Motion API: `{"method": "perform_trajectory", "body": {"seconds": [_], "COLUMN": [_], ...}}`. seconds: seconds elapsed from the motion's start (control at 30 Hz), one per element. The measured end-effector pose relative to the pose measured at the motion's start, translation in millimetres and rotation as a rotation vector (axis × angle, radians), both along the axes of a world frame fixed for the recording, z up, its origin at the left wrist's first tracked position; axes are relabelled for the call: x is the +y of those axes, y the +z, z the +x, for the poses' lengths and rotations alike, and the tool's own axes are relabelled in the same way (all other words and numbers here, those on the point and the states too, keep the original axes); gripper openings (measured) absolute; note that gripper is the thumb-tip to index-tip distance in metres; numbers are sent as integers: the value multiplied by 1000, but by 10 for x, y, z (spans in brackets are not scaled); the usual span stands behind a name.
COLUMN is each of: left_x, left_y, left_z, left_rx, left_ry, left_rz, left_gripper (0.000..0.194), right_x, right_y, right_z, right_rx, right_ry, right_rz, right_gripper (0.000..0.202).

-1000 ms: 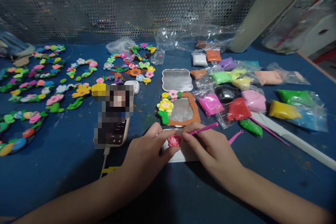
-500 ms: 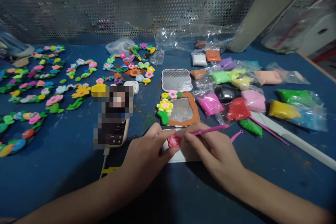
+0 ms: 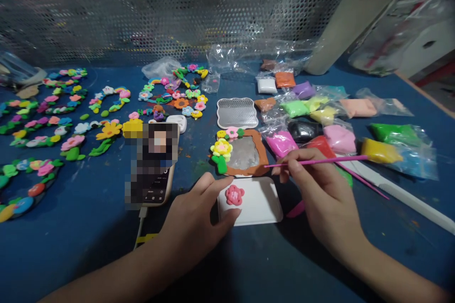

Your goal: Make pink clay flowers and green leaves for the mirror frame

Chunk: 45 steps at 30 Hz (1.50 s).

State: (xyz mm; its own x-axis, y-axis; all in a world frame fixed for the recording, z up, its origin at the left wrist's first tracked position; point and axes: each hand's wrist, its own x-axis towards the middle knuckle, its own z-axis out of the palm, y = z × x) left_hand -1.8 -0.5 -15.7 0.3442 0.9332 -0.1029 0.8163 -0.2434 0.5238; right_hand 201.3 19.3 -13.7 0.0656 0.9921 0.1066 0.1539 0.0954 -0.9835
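A coral-pink clay flower point(image 3: 234, 195) lies on the left part of a white rectangular board point(image 3: 261, 199). My left hand point(image 3: 202, 210) rests at the board's left edge, thumb and forefinger apart on either side of the flower, holding nothing. In my right hand point(image 3: 314, 184) is a thin pink clay modelling tool point(image 3: 330, 161), pinched between thumb and fingers, its tip pointing left above the board. Just behind the board lies a mirror with a brown clay frame point(image 3: 262, 151), decorated on its left with a yellow clay flower point(image 3: 221, 149), a pink flower and green leaves.
Bagged coloured clay, such as a magenta packet point(image 3: 280, 144), lies at the right near a white knife-like tool point(image 3: 408, 194). A silver wavy-edged mirror point(image 3: 237, 113) lies behind. Left are a phone point(image 3: 161, 189) on a cable and several flower-decorated clay rings point(image 3: 110, 97).
My right hand has moved right, away from the flower, and the tool now points left. My left thumb and forefinger have opened from around the flower, leaving it uncovered on the board.
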Motion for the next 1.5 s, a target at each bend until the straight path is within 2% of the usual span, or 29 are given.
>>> {"method": "perform_trajectory", "body": {"seconds": [0.07, 0.17, 0.27, 0.37, 0.5, 0.6, 0.7, 0.83, 0.93, 1.13, 1.5], "left_x": [-2, -7, -29, -51, -27, 21, 59, 67, 55, 65, 89], "left_y": [17, 54, 61, 54, 100, 128, 90, -12, -51, -42, -63], "left_z": [-9, -19, -23, -35, -64, -64, -40, -16, -24, -40, -19], "left_rx": [-44, -221, -391, -438, -382, -340, -250, -91, -38, 20, 16], "left_ry": [-14, -10, 90, 174, 56, 9, -13, -102, -150, -221, -238], "left_rz": [9, 3, 17, -34, -10, 79, 60, 43, 53, 76, 164], "left_gripper": [41, 36, 23, 17, 15, 23, 17, 28, 31, 27, 17], "right_x": [-5, -12, -20, -37, -70, -91, -106, -123, -132, -135, -137], "right_y": [6, 25, 36, 37, 47, 46, 2, -77, -85, -84, -120], "right_z": [-17, -45, -55, -46, -23, 0, 28, 48, 43, 29, 35], "right_rx": [3, -8, -27, -93, -184, -263, -383, -510, -545, -561, -525], "right_ry": [29, 75, 90, 126, 202, 349, 547, 667, 693, 683, 647], "right_rz": [-41, -81, -63, -29, 37, 120, 253, 455, 516, 485, 493], "right_gripper": [7, 10, 11, 12, 15, 18, 21, 19, 19, 19, 16]}}
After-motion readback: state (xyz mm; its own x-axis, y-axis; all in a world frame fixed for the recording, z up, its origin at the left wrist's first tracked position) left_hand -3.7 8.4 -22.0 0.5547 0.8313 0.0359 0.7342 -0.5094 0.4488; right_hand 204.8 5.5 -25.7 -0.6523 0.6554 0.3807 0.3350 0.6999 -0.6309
